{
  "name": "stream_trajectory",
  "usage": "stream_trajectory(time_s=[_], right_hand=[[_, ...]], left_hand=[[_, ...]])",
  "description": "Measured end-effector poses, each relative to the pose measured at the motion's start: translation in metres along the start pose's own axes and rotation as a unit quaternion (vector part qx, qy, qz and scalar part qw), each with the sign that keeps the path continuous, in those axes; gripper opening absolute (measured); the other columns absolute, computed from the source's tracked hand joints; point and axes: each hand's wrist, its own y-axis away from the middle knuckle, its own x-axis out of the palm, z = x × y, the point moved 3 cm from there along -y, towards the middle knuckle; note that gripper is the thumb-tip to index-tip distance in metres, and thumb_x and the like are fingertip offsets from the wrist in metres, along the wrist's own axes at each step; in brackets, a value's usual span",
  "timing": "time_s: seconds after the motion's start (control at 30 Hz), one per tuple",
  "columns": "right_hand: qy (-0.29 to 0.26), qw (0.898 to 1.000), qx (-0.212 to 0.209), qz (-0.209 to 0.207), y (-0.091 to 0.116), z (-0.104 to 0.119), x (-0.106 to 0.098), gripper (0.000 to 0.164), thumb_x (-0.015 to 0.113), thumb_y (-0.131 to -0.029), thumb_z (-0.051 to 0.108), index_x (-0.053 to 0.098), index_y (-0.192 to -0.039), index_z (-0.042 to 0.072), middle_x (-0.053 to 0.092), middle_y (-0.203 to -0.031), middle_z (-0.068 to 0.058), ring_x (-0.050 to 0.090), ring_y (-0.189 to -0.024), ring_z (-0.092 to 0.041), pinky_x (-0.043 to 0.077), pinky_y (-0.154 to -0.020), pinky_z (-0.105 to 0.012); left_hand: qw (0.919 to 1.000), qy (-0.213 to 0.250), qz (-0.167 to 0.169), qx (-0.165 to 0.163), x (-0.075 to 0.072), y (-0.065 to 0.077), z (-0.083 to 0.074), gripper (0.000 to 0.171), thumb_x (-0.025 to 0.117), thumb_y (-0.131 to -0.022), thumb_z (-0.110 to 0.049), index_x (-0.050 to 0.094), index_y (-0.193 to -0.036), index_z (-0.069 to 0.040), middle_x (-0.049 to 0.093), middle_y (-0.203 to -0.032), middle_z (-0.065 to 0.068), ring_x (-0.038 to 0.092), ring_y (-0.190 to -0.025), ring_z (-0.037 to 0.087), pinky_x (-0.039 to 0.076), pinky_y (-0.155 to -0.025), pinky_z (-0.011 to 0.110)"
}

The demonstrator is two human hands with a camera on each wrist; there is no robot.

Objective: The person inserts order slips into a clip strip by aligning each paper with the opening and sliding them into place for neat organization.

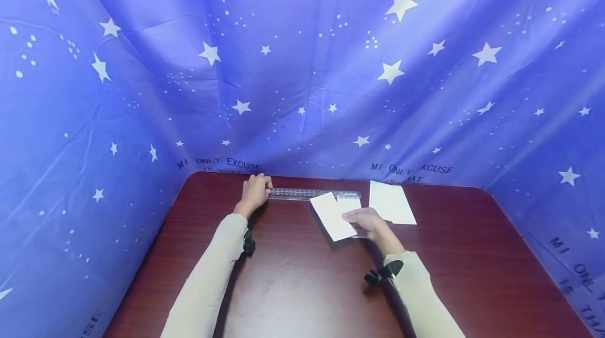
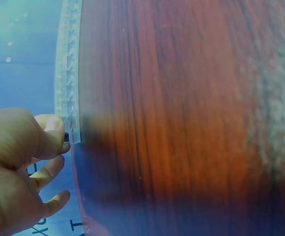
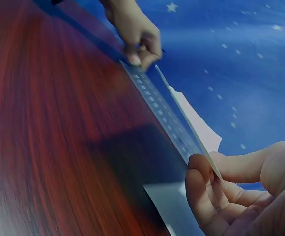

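Note:
A clear plastic ruler point(image 1: 307, 192) lies along the far edge of the table. At its left end my left hand point(image 1: 255, 191) pinches it between thumb and finger. The left wrist view shows the ruler point(image 2: 69, 64) running away from that hand point(image 2: 19, 162), with a small dark bit by the fingertips. My right hand point(image 1: 371, 222) pinches a white card point(image 1: 332, 216), raised and tilted over the ruler's right part. Seen nearly edge-on in the right wrist view, the card point(image 3: 189, 123) stands between the right hand's thumb and fingers point(image 3: 201, 182). Under it lies another white sheet point(image 1: 348, 202).
White sheets point(image 1: 391, 202) lie overlapping to the right of the ruler. The reddish-brown wooden table point(image 1: 283, 285) meets a blue star-patterned curtain point(image 1: 302, 91) at its back and sides. Both wrists wear black camera straps point(image 1: 390, 270).

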Motion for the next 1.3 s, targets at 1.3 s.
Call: stream_trajectory(time_s=[1.3], right_hand=[[-0.029,0.999,-0.011,0.021,-0.034,0.032,0.142,0.010,0.076,-0.080,-0.003,0.072,-0.072,-0.001,0.052,-0.051,0.004,0.045,-0.046,-0.004,0.040,-0.045,-0.017]], left_hand=[[0.9994,-0.026,-0.020,0.013,0.002,0.000,0.000,0.018,0.068,-0.086,0.004,0.061,-0.079,-0.011,0.062,-0.093,0.007,0.055,-0.094,0.030,0.045,-0.088,0.051]])
